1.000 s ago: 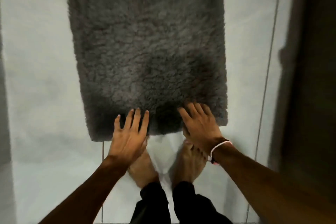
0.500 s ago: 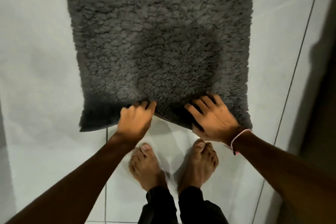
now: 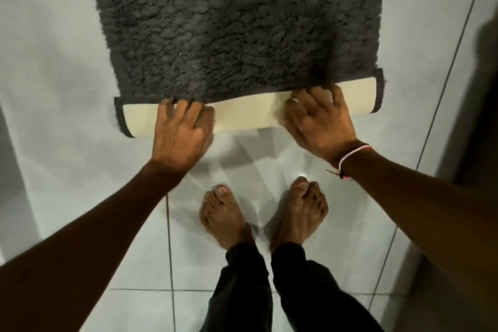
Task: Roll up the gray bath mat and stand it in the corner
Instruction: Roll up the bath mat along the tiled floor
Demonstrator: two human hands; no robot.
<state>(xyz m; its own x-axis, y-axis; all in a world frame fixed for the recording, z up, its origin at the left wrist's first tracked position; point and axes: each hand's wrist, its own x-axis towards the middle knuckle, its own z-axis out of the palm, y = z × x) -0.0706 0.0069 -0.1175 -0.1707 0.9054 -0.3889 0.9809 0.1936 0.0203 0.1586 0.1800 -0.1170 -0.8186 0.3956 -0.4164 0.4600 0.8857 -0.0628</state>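
Shaggy dark gray bath mat [image 3: 237, 24] lies flat on the pale tiled floor [image 3: 54, 75], most of it still unrolled and running out of frame at the top. Change since a second ago: the near edge was flat under both palms, then pinched up, and now it is turned over onto the pile, forming a first roll with the cream smooth backing [image 3: 242, 112] facing up across the full width. The dark bound hem shows at both ends of the roll. So rolling has begun, first turn only; nearly the whole length is left, and the stand-in-corner step is not started.

Left hand [image 3: 183, 132] rests on the left part of the roll, fingers curled over the top into the pile, grip partly closed around the rolled edge. Right hand [image 3: 320, 118] does the same on the right part, fingers spread over the fold line, thumb side on the backing. Thin pink wrist band [image 3: 353, 153] on the right wrist.

The roll sits slightly skewed, right end farther from the person than the left; it likely needs evening out or the roll will go cone-shaped.

Bare feet [image 3: 264, 213] stand just behind the roll, apart from it, not blocking. Dark vertical surface [image 3: 482, 89] at right, maybe a door or wall, cannot tell. Floor beside the mat looks bare. No corner identifiable.
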